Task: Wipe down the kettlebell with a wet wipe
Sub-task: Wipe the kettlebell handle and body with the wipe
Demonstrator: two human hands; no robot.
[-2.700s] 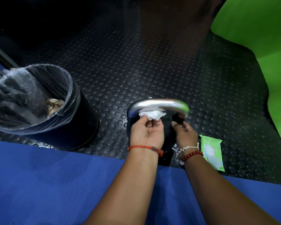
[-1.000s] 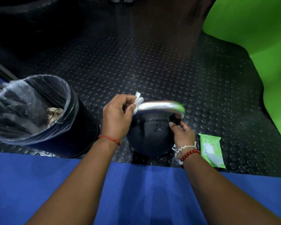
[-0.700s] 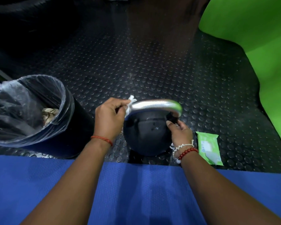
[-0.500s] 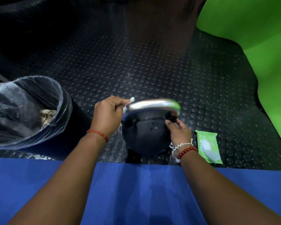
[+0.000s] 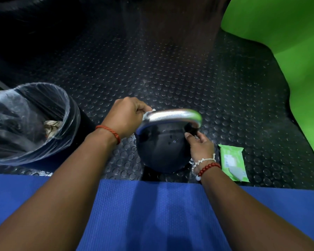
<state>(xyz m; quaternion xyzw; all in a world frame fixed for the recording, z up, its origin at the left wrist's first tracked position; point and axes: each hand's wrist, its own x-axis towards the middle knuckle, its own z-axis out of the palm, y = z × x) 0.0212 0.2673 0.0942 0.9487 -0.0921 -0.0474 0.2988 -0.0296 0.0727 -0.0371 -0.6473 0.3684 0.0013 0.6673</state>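
Observation:
A black kettlebell (image 5: 161, 151) with a shiny silver handle (image 5: 172, 115) stands on the studded rubber floor just beyond the blue mat. My left hand (image 5: 124, 119) is closed around a white wet wipe (image 5: 149, 113) pressed against the left end of the handle; only a small corner of the wipe shows. My right hand (image 5: 199, 145) rests against the right side of the kettlebell's body, fingers on it below the handle's right end.
A black bin (image 5: 74, 124) lined with clear plastic stands at the left, with crumpled paper inside. A green pack of wipes (image 5: 233, 162) lies on the floor right of the kettlebell. A blue mat (image 5: 152, 214) runs along the near edge. A green surface (image 5: 288, 51) rises at the right.
My left hand has carried the wipe from the middle of the handle to its left end and down around that bend. My right hand has stayed on the kettlebell's right side.

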